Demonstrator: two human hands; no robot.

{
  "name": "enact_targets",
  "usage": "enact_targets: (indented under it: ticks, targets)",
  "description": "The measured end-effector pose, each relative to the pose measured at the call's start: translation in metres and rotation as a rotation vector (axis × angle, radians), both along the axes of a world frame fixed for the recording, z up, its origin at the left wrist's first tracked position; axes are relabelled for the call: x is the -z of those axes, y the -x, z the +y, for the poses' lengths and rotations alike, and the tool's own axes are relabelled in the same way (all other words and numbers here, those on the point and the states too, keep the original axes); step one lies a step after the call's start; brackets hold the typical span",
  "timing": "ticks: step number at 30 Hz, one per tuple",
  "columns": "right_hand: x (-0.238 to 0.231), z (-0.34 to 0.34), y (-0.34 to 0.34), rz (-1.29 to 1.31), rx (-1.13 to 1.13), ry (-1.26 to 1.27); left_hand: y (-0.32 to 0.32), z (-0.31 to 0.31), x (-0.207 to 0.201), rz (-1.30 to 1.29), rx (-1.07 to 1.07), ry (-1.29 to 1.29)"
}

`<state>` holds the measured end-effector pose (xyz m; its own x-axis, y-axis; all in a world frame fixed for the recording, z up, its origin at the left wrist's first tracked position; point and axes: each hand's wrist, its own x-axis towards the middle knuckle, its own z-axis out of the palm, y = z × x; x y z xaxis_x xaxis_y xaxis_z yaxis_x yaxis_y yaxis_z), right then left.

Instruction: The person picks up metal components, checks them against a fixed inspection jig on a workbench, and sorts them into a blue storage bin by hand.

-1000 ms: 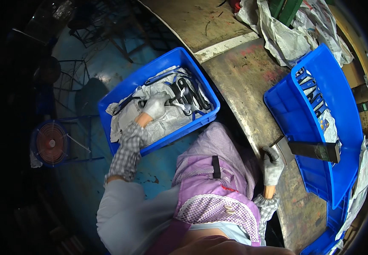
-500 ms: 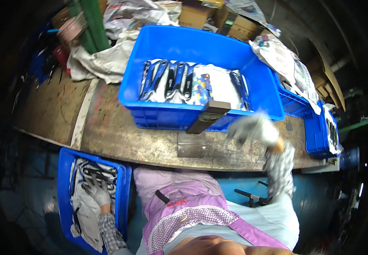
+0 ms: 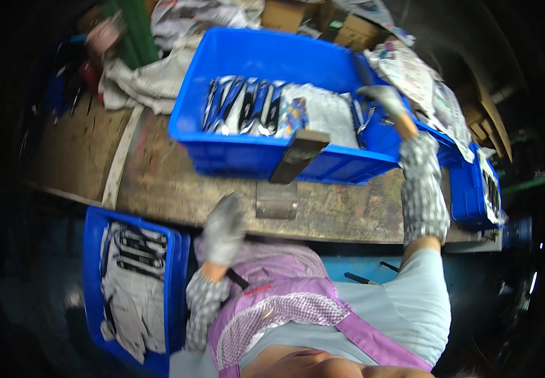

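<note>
My right hand (image 3: pixel 382 99), in a grey-white glove, is at the right end of the large blue bin (image 3: pixel 234 148). Its fingers are closed around a blurred, dark, bar-shaped hand tool (image 3: pixel 362 68) that points up toward the bin's back wall. Below it, metal-ended tools (image 3: pixel 362 116) lie beside white cloth (image 3: pixel 329 110). Black- and blue-handled hand tools (image 3: pixel 247 107) stand in a row at the bin's left. Near the table's front edge my gloved left hand (image 3: pixel 225 230) is smeared by motion; whether it holds anything does not show.
A second blue bin (image 3: pixel 181 283) at lower left holds black-handled tools (image 3: pixel 140 252) on grey-white cloth. A dark metal post (image 3: pixel 300 154) with a base stands on the worn table (image 3: pixel 215 198), before the large bin. Smaller blue bins (image 3: pixel 471 195) and plastic sacks (image 3: pixel 404 69) are at right.
My left hand has come out of the lower-left bin, up and right to the table edge. My right hand has moved from the table front into the large bin and now holds a dark tool.
</note>
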<state>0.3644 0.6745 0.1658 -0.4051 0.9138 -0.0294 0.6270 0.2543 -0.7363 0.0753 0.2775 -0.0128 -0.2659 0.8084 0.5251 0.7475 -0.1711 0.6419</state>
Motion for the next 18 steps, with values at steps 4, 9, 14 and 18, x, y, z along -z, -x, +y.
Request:
enact_targets:
  ticks: [4, 9, 14, 18]
  targets:
    - [-0.029, -0.154, 0.013, 0.72, -0.182, 0.099, -0.037, 0.013, 0.008, 0.276, 0.097, 0.38]
    - [0.084, -0.258, 0.072, 0.392, -0.047, 0.303, -0.02, 0.003, 0.023, 0.155, 0.045, 0.173]
    - [0.143, -0.25, 0.093, 0.204, -0.146, 0.182, -0.017, 0.006, 0.011, 0.188, -0.109, 0.093]
    - [0.144, -0.242, 0.094, 0.267, -0.211, 0.002, -0.036, 0.022, 0.0, -0.104, -0.223, 0.248]
